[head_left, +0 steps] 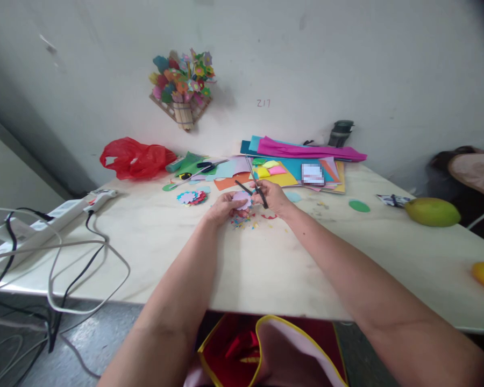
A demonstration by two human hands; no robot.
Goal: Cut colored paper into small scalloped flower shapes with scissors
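Note:
My left hand (225,207) pinches a lilac scalloped paper flower (241,201) between thumb and fingers over the table. Close beside it, my right hand (273,196) is closed around the handles of black-handled scissors (262,196). The scissors' blades spread apart and point up and away from me, near the flower's edge. Small coloured paper scraps (246,221) lie scattered on the table just below both hands. To the left rests a small group of cut paper flowers (192,198) in blue, lilac and red.
Coloured paper sheets (226,167), another pair of scissors (206,167) and a red plastic bag (135,158) lie at the back. A green paper oval (359,206) and a mango-like fruit (432,212) are on the right. A power strip (44,226) with loose cables sits left.

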